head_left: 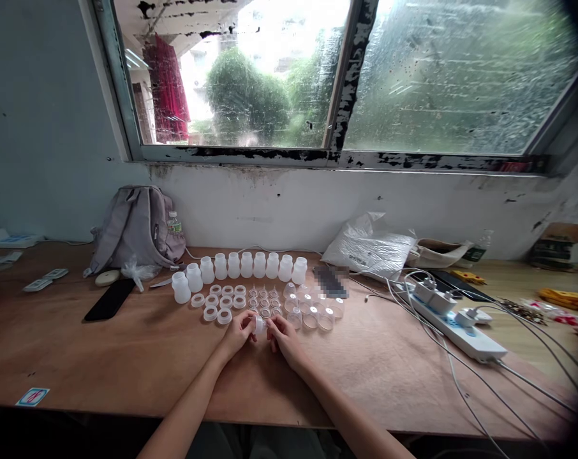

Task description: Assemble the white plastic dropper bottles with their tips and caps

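Left hand (238, 334) and right hand (282, 335) meeting over wooden table (150, 357), fingertips of both pinching 1 small white plastic piece (259, 324), row of white bottles (245, 264) standing behind, white rings (219, 303) lying just beside.

White bottles (245, 264) stood on a brown worktop (126, 357), beside a grey backpack (136, 226), black phone (110, 299) and white power strip (456, 325).

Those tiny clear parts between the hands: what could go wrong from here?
1. The small clear part is pinched between the left hand and right hand; a loose grip could let it drop and roll across the wooden table.
2. The clear caps and white rings lie just beyond the fingers, so a careless reach might scatter them.
3. The white bottles stand close together; a nudge could topple several.
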The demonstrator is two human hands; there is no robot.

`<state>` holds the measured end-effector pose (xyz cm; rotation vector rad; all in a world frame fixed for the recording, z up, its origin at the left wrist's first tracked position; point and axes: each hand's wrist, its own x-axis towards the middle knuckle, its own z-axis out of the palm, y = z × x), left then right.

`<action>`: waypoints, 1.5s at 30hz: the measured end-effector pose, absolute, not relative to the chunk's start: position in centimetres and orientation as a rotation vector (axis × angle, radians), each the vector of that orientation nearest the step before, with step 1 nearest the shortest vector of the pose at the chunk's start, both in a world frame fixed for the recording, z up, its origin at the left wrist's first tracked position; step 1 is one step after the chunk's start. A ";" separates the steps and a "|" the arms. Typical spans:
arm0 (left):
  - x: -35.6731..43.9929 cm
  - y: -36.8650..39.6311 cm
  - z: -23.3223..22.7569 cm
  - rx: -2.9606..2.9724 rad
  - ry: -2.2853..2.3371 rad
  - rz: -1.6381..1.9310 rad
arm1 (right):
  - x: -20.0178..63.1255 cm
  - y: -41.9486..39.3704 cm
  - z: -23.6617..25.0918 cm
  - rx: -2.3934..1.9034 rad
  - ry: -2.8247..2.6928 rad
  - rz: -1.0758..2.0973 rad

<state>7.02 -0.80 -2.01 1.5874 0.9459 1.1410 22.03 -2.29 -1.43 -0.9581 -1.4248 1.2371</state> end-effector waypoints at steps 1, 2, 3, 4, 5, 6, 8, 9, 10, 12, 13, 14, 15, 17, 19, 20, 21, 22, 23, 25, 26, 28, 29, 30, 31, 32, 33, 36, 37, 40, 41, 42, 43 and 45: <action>7.0 -0.9 -1.9 1.599 0.966 1.146 | 22.1 -2.3 -1.4 -0.956 -1.414 1.228; 7.0 -1.1 -1.8 1.612 0.986 1.152 | 22.1 -2.2 -1.5 -0.954 -1.402 1.217; 6.9 -1.3 -1.7 1.626 1.011 1.164 | 22.1 -2.2 -1.5 -0.952 -1.385 1.208; 6.8 -1.4 -1.6 1.645 1.048 1.188 | 22.1 -2.2 -1.5 -0.952 -1.366 1.203; 6.7 -1.5 -1.5 1.665 1.097 1.223 | 22.1 -2.2 -1.5 -0.954 -1.346 1.203; 6.4 -1.5 -1.3 1.684 1.156 1.268 | 22.2 -2.1 -1.5 -0.957 -1.326 1.209; 5.5 -1.4 -0.9 1.704 1.302 1.377 | 22.2 -2.0 -1.6 -0.965 -1.295 1.231; 4.8 -1.2 -0.8 1.701 1.384 1.435 | 22.2 -2.0 -1.7 -0.967 -1.285 1.241; 4.0 -0.9 -0.6 1.687 1.466 1.489 | 22.2 -1.9 -1.7 -0.968 -1.278 1.248; 1.9 -0.2 -0.1 1.644 1.646 1.588 | 22.2 -1.9 -1.8 -0.966 -1.269 1.255; 0.6 0.2 0.1 1.618 1.742 1.629 | 22.2 -1.9 -1.8 -0.967 -1.267 1.256; -0.7 0.6 0.3 1.587 1.840 1.661 | 22.2 -1.8 -1.8 -0.969 -1.268 1.256; -2.1 0.9 0.5 1.554 1.935 1.683 | 22.2 -1.8 -1.8 -0.972 -1.272 1.255; -4.7 1.7 0.8 1.489 2.111 1.710 | 22.2 -1.8 -1.7 -0.974 -1.286 1.257; -6.9 2.5 0.9 1.434 2.258 1.716 | 22.1 -1.8 -1.6 -0.964 -1.292 1.267; -7.7 2.9 0.8 1.422 2.313 1.705 | 22.1 -1.8 -1.6 -0.957 -1.291 1.277; -8.5 3.3 0.7 1.423 2.353 1.679 | 22.1 -1.8 -1.6 -0.953 -1.285 1.288; -9.0 3.6 0.5 1.432 2.381 1.641 | 22.1 -1.8 -1.5 -0.952 -1.280 1.298; -9.4 4.0 0.2 1.449 2.397 1.593 | 22.1 -1.9 -1.5 -0.952 -1.276 1.304; -9.9 4.5 -0.3 1.493 2.403 1.495 | 22.2 -1.9 -1.4 -0.950 -1.277 1.313; -10.0 4.7 -0.4 1.516 2.400 1.454 | 22.2 -2.0 -1.4 -0.946 -1.277 1.316; -10.2 4.8 -0.6 1.557 2.393 1.399 | 22.2 -2.0 -1.4 -0.937 -1.271 1.325; -10.2 4.6 -0.6 1.571 2.394 1.382 | 22.2 -2.0 -1.3 -0.931 -1.262 1.331; -10.1 4.4 -0.5 1.572 2.401 1.378 | 22.2 -2.1 -1.3 -0.923 -1.252 1.338; -9.9 4.1 -0.3 1.564 2.409 1.389 | 22.1 -2.1 -1.3 -0.914 -1.241 1.343; -9.5 3.7 0.0 1.558 2.410 1.416 | 22.1 -2.1 -1.3 -0.903 -1.233 1.350; -9.0 3.2 0.3 1.566 2.394 1.458 | 22.1 -2.1 -1.3 -0.894 -1.229 1.351; -6.1 1.1 1.2 1.823 2.154 1.577 | 22.2 -2.1 -1.2 -0.899 -1.234 1.220; -4.8 0.4 1.3 1.998 2.014 1.563 | 22.4 -2.1 -1.2 -0.911 -1.230 1.121; -0.5 -1.7 1.2 2.380 1.599 1.382 | 22.9 -2.3 -1.1 -0.947 -1.207 0.828; 0.8 -2.3 1.0 2.437 1.495 1.307 | 23.1 -2.4 -1.1 -0.959 -1.211 0.774; 1.9 -2.7 0.8 2.470 1.415 1.263 | 23.2 -2.5 -1.1 -0.972 -1.226 0.742; 2.7 -3.0 0.5 2.478 1.368 1.235 | 23.3 -2.7 -1.1 -0.982 -1.252 0.721; 3.6 -3.2 0.0 2.464 1.325 1.213 | 23.4 -2.9 -1.0 -0.999 -1.313 0.693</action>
